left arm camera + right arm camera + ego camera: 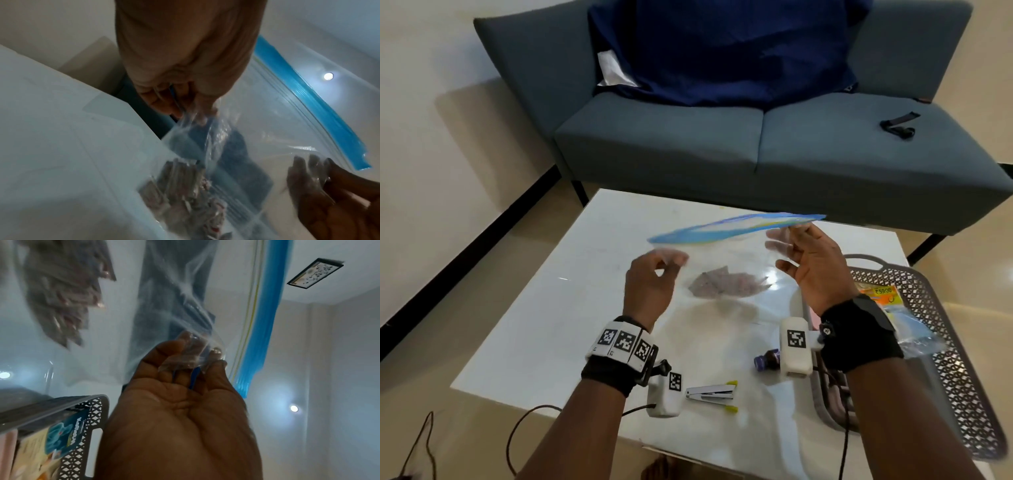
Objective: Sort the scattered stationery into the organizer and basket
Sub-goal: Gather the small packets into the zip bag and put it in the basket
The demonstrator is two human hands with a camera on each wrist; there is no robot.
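Nearest the viewer, on the white desk [551, 308], lie a silver stapler [710, 393] w/ yellow pins beside it & a small purple bottle [766, 360]. At the right edge sits a grey lattice basket [959, 359] already holding printed packets.

Above the desk's middle, both hands hold up a clear zip bag [726, 253] w/ a blue seal strip, tilted almost flat. The left hand [650, 284] pinches a bottom corner between thumb & curled fingers. The right hand [810, 263] pinches the side near the seal, plastic bunched between its fingertips [214, 352]. A clump of small silvery items, prob. staple strips, sits inside toward the left.

Beyond, a teal sofa [756, 144] w/ a navy cushion.

Risk, as a judgement: can't tell if the seal is closed; if open, this tilt could spill contents onto the desk. Thin plastic could also slip from either pinch.
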